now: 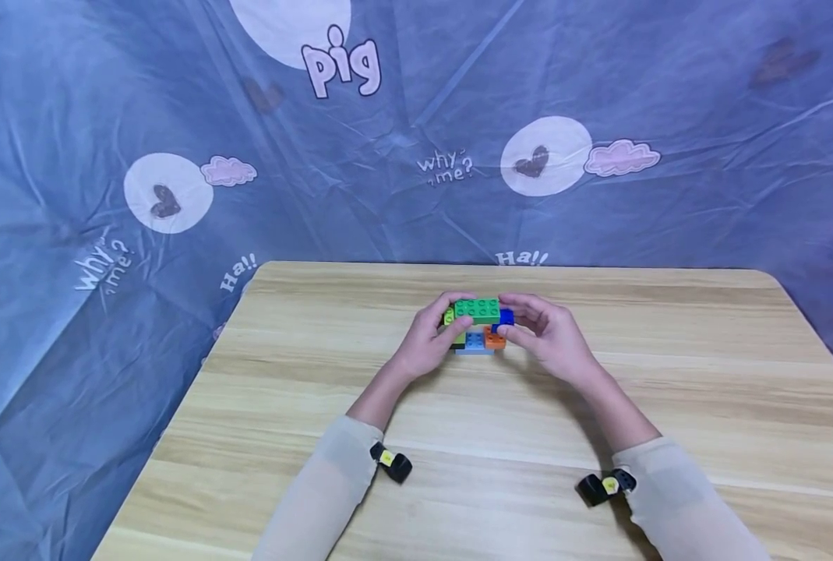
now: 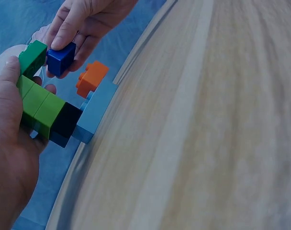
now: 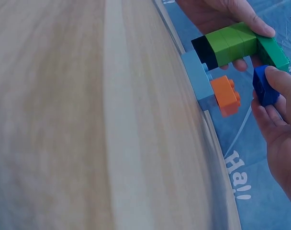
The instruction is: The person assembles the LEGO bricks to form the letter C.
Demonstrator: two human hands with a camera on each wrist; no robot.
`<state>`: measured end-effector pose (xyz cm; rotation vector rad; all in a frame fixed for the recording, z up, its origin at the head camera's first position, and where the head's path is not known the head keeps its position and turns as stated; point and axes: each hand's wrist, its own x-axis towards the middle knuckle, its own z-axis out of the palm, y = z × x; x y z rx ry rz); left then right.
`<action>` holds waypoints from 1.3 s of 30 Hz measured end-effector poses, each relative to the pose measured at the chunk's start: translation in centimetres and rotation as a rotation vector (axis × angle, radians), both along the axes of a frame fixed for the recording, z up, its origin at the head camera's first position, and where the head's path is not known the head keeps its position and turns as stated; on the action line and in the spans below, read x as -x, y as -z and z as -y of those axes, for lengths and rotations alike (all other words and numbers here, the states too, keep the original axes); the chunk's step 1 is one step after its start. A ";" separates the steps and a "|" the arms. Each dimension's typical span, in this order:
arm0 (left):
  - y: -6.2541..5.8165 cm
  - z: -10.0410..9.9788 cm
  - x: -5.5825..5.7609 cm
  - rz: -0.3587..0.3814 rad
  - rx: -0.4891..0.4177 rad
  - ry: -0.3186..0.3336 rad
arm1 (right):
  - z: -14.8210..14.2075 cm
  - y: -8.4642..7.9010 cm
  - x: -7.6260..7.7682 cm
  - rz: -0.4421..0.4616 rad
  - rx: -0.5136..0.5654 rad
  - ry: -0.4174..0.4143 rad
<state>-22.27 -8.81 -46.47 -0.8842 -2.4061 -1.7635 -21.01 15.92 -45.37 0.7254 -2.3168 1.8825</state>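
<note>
A small structure of toy building bricks stands on the table. Its base is a light blue brick (image 1: 474,347), with an orange brick (image 3: 225,95) on one end and a black brick (image 2: 66,123) on the other. Lime green bricks (image 2: 38,104) are stacked over the black one, and a long green brick (image 1: 478,311) reaches sideways from the top. My left hand (image 1: 426,340) grips the green brick and the upper stack, thumb on the near side. Between the thumb and fingers of my right hand (image 1: 555,343) is a dark blue brick (image 2: 61,59), pinched under the green brick's free end, above the orange one.
The wood-grain table (image 1: 500,467) stretches out to both sides and toward me. Behind it hangs a blue printed cloth (image 1: 402,210). Black straps with small devices sit on both sleeved wrists.
</note>
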 end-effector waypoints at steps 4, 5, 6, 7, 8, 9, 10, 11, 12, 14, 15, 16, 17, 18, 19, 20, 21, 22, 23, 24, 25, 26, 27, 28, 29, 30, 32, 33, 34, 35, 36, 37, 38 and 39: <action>0.0 0.2 0.0 -0.015 0.007 -0.009 | 0.3 -0.1 0.0 -0.001 -0.003 0.003; 0.0 0.2 0.0 -0.018 0.009 -0.011 | 0.3 -0.1 0.0 -0.001 -0.004 0.004; 0.0 0.2 0.0 -0.021 0.011 -0.011 | 0.3 -0.1 0.0 -0.002 -0.002 0.004; -0.1 0.2 0.0 -0.021 0.011 -0.010 | 0.4 -0.1 -0.1 -0.003 -0.001 0.004; -0.1 0.2 0.0 -0.018 0.009 -0.008 | 0.4 -0.1 -0.1 -0.006 0.000 0.005; -0.1 0.2 0.1 -0.018 0.009 -0.006 | 0.4 -0.1 -0.2 -0.007 0.002 0.008; -0.1 0.1 0.1 -0.016 0.010 -0.003 | 0.5 -0.1 -0.2 -0.007 0.005 0.010; -0.2 0.1 0.1 -0.015 0.013 -0.001 | 0.5 -0.1 -0.3 -0.008 0.007 0.014; -0.2 0.1 0.1 -0.015 0.016 -0.001 | 0.5 0.0 -0.3 -0.010 0.009 0.018; -0.2 0.1 0.1 -0.019 0.026 -0.001 | 0.6 0.1 -0.4 -0.015 0.013 0.025; -0.2 0.2 0.1 -0.024 0.033 -0.003 | 0.6 0.1 -0.4 -0.018 0.015 0.029; -0.2 0.2 0.1 -0.028 0.037 -0.005 | 0.6 0.2 -0.4 -0.023 0.016 0.033; -0.2 0.2 0.1 -0.031 0.041 -0.006 | 0.7 0.2 -0.4 -0.028 0.019 0.037; -0.3 0.2 0.1 -0.034 0.045 -0.008 | 0.7 0.3 -0.4 -0.033 0.023 0.039; -0.3 0.2 0.0 -0.036 0.047 -0.008 | 0.7 0.3 -0.4 -0.037 0.027 0.041; -0.3 0.3 0.0 -0.037 0.048 -0.010 | 0.7 0.4 -0.4 -0.040 0.030 0.042; -0.3 0.3 0.0 -0.038 0.049 -0.012 | 0.8 0.4 -0.4 -0.042 0.033 0.041; -0.4 0.3 0.0 -0.038 0.050 -0.014 | 0.8 0.4 -0.4 -0.042 0.037 0.039; -0.4 0.4 -0.1 -0.038 0.049 -0.017 | 0.8 0.4 -0.5 -0.041 0.040 0.037; -0.4 0.4 -0.1 -0.037 0.048 -0.018 | 0.8 0.4 -0.5 -0.042 0.040 0.035; -0.4 0.4 -0.1 -0.036 0.047 -0.019 | 0.8 0.4 -0.5 -0.042 0.042 0.035; -0.4 0.5 -0.1 -0.036 0.047 -0.022 | 0.8 0.4 -0.6 -0.042 0.044 0.035; -0.3 0.5 -0.2 -0.035 0.047 -0.022 | 0.8 0.4 -0.6 -0.043 0.044 0.037; -0.3 0.4 -0.2 -0.034 0.046 -0.023 | 0.8 0.5 -0.6 -0.043 0.047 0.039; -0.4 0.4 -0.2 -0.032 0.046 -0.024 | 0.9 0.5 -0.6 -0.046 0.048 0.042; -0.4 0.4 -0.2 -0.030 0.046 -0.024 | 0.9 0.5 -0.7 -0.049 0.051 0.046; -0.4 0.4 -0.1 -0.026 0.047 -0.024 | 1.0 0.7 -0.7 -0.053 0.060 0.050; -0.4 0.4 -0.1 -0.024 0.045 -0.021 | 1.1 0.7 -0.7 -0.055 0.064 0.051; -0.4 0.4 -0.1 -0.023 0.044 -0.020 | 1.1 0.7 -0.7 -0.056 0.069 0.052; -0.4 0.5 -0.1 -0.021 0.042 -0.018 | 1.2 0.8 -0.8 -0.058 0.074 0.053; -0.3 0.5 0.0 -0.021 0.041 -0.017 | 1.3 0.8 -0.8 -0.060 0.077 0.053; -0.3 0.5 -0.1 -0.022 0.040 -0.018 | 1.3 0.9 -0.8 -0.060 0.082 0.053; -0.3 0.5 -0.1 -0.022 0.039 -0.019 | 1.4 0.9 -0.8 -0.060 0.084 0.054; -0.3 0.6 -0.1 -0.024 0.039 -0.021 | 1.4 1.0 -0.8 -0.061 0.084 0.056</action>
